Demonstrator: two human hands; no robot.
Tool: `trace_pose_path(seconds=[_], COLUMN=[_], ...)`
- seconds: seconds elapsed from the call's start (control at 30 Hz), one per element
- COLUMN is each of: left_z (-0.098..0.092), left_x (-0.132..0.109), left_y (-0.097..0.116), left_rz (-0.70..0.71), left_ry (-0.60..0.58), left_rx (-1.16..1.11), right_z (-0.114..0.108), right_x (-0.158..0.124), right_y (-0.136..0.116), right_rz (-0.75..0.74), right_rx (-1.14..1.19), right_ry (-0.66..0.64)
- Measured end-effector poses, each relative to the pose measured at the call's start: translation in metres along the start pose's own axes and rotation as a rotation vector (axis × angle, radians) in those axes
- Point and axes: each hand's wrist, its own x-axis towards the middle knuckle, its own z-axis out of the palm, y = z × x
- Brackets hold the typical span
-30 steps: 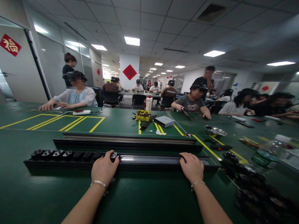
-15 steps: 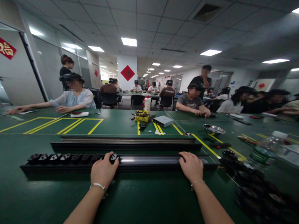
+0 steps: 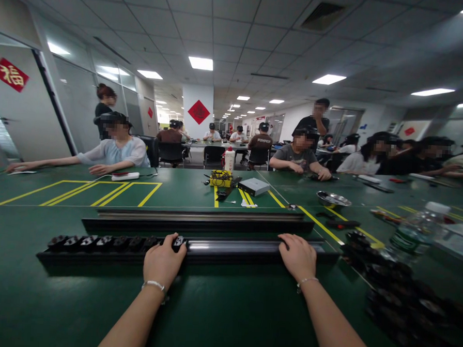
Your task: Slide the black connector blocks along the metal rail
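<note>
A long black channel rail (image 3: pixel 230 262) lies across the green table in front of me. Its left part carries a row of several small black blocks (image 3: pixel 104 243), some with white marks. My left hand (image 3: pixel 163 263) has its thumb and forefinger around the rightmost block (image 3: pixel 179 241) of that row. To the right of this block the rail shows a bare shiny metal strip (image 3: pixel 235 247). Toward the rail's right end, my right hand (image 3: pixel 297 255) grips it, fingers curled over the far side and partly hidden.
Behind the rail lies another long black rail (image 3: pixel 197 225). A heap of black parts (image 3: pixel 407 302) and a plastic bottle (image 3: pixel 417 232) are at the right. Farther back are a metal bowl (image 3: pixel 333 199), a grey box (image 3: pixel 254 186) and a yellow object with cables (image 3: pixel 221 178). Co-workers sit opposite.
The whole view has shifted slightly. Both my hands keep their places on the rail and the block, with no visible change in grip.
</note>
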Motion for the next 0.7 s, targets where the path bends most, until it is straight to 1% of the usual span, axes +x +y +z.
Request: trace_pose_path(seconds=[0.7], left_z=[0.0045], left_x=[0.0001], left_y=[-0.0005], left_rz=[0.028], left_ry=[0.023], left_rx=[0.024], right_z=[-0.0011], right_x=[-0.0006], right_y=[-0.0011], right_rz=[0.006], right_rx=[0.002], right_ry=[-0.019])
